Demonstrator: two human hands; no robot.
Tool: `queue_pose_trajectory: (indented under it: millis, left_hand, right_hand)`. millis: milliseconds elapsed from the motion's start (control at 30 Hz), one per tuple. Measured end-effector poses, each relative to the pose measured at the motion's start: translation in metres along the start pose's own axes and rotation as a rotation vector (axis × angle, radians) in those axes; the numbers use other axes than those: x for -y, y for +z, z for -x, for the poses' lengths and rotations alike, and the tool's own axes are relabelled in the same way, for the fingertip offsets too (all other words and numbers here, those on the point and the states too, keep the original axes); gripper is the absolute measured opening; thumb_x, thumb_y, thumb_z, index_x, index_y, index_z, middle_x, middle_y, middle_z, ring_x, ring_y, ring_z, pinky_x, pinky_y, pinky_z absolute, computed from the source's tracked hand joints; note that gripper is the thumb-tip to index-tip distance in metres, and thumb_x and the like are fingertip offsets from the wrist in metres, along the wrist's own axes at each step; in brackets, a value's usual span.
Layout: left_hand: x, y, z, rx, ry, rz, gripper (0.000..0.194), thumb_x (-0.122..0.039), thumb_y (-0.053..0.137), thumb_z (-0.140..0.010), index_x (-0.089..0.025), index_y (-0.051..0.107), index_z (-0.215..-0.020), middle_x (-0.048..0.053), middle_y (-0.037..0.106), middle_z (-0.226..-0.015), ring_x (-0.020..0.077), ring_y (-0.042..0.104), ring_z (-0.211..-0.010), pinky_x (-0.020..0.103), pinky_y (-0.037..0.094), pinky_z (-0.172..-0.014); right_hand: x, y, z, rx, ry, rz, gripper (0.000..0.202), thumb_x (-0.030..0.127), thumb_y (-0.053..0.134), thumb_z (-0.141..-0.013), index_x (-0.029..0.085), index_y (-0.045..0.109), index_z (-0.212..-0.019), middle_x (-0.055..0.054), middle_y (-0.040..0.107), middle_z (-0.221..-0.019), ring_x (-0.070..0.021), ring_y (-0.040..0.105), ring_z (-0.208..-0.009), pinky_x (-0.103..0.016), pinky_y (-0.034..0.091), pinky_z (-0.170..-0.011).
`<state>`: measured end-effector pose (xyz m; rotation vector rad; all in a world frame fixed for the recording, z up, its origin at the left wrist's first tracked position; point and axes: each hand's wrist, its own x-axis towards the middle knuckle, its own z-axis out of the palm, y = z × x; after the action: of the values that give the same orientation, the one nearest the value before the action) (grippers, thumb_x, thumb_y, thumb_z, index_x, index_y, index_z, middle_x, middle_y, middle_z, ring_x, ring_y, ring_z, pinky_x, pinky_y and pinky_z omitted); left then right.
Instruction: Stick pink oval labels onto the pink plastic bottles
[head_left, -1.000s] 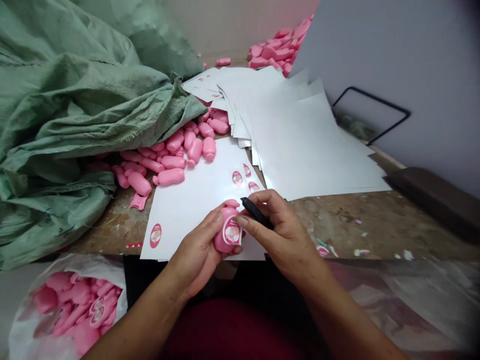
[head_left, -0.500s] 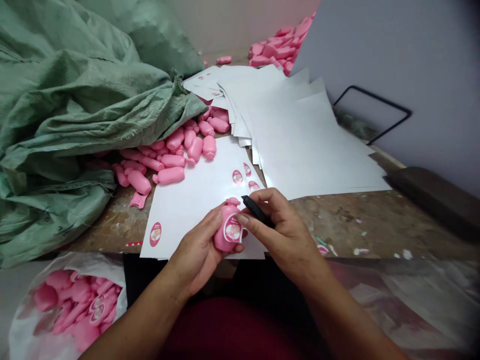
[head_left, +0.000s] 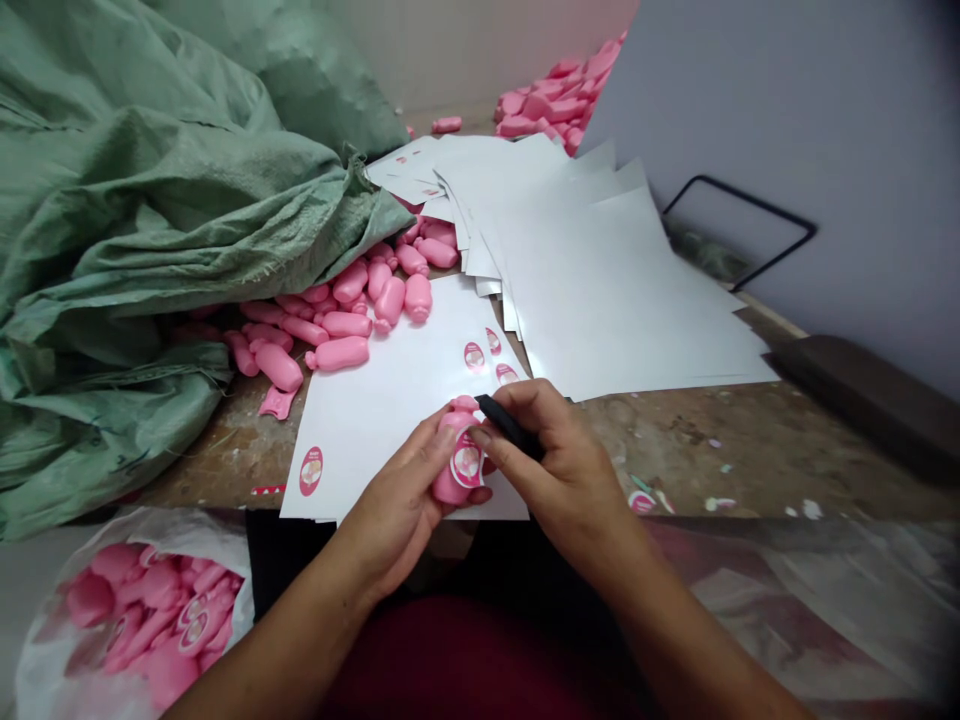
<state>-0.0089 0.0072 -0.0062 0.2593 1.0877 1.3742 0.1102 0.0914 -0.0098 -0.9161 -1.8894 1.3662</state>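
Left hand [head_left: 397, 495] clasps a bottle [head_left: 448, 487], thumb now nearer its part-loose label [head_left: 466, 466]; right hand [head_left: 574, 470] grips a black tool [head_left: 508, 426].

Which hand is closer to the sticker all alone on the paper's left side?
Left. The left hand is to the right of that sticker; the right hand is farther right, beyond the pink bottle.
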Motion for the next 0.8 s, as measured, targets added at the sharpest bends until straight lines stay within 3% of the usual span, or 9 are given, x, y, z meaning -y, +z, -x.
queue_pose_trajectory:
  millis: [133,267,367,500,633,733,800]
  left_hand:
    - [0.003,0.002,0.001,0.016,0.046,-0.062,0.047,-0.025,0.066,-0.088,-0.024,0.055,-0.134,0.008,0.057,-0.137,0.0245,0.053,-0.124,0.031,0.049,-0.088]
    - [0.003,0.001,0.003,0.028,0.005,-0.056,0.046,-0.021,0.066,-0.087,-0.021,0.055,-0.132,0.01,0.058,-0.134,0.0244,0.059,-0.117,0.033,0.05,-0.089]
    - [0.0,-0.001,0.006,0.028,-0.054,-0.041,0.051,-0.017,0.07,-0.083,-0.022,0.055,-0.13,0.009,0.061,-0.128,0.0228,0.064,-0.111,0.034,0.05,-0.091]
    - [0.0,-0.001,0.008,0.039,-0.05,-0.045,0.06,-0.006,0.074,-0.073,-0.024,0.056,-0.127,0.007,0.061,-0.128,0.0217,0.061,-0.115,0.033,0.05,-0.094]
    - [0.004,0.0,0.008,0.06,-0.051,-0.068,0.067,-0.004,0.075,-0.071,-0.024,0.053,-0.131,0.006,0.064,-0.122,0.0173,0.063,-0.108,0.031,0.048,-0.097]
    - [-0.001,-0.018,0.018,0.055,-0.102,-0.11,0.069,-0.008,0.079,-0.069,-0.026,0.053,-0.131,0.005,0.067,-0.108,0.0169,0.066,-0.101,0.03,0.049,-0.092]
    - [-0.013,-0.046,0.038,0.016,-0.133,-0.184,0.069,-0.013,0.082,-0.067,-0.029,0.055,-0.129,0.004,0.068,-0.105,0.0191,0.068,-0.1,0.032,0.05,-0.09]
  right_hand:
    - [-0.002,0.002,0.003,-0.047,-0.071,0.237,0.006,0.029,0.058,-0.088,0.025,0.055,-0.093,0.0,0.062,-0.079,-0.0159,0.054,-0.066,-0.031,0.04,-0.063]
    - [-0.008,-0.003,0.001,-0.12,-0.097,0.366,0.012,0.032,0.059,-0.087,0.025,0.057,-0.095,-0.002,0.064,-0.082,-0.0184,0.054,-0.068,-0.033,0.038,-0.065]
    - [-0.009,-0.008,0.0,-0.147,-0.051,0.227,0.011,0.033,0.059,-0.086,0.025,0.054,-0.09,0.001,0.059,-0.078,-0.0166,0.053,-0.068,-0.032,0.039,-0.066]
    - [-0.004,-0.004,0.0,-0.033,0.013,-0.068,0.017,0.033,0.065,-0.081,0.025,0.051,-0.084,0.004,0.054,-0.075,-0.014,0.052,-0.069,-0.028,0.041,-0.066]
    - [-0.007,0.006,-0.004,0.003,0.063,-0.127,0.021,0.034,0.07,-0.076,0.024,0.051,-0.08,0.005,0.052,-0.071,-0.013,0.049,-0.065,-0.027,0.039,-0.062]
    - [-0.016,0.005,-0.006,-0.059,0.041,-0.143,0.024,0.037,0.071,-0.076,0.024,0.051,-0.077,0.005,0.051,-0.07,-0.0135,0.049,-0.065,-0.028,0.04,-0.062]
    - [-0.022,0.0,-0.006,-0.101,0.044,-0.083,0.023,0.04,0.072,-0.075,0.024,0.055,-0.077,0.004,0.053,-0.071,-0.0146,0.05,-0.066,-0.029,0.04,-0.062]
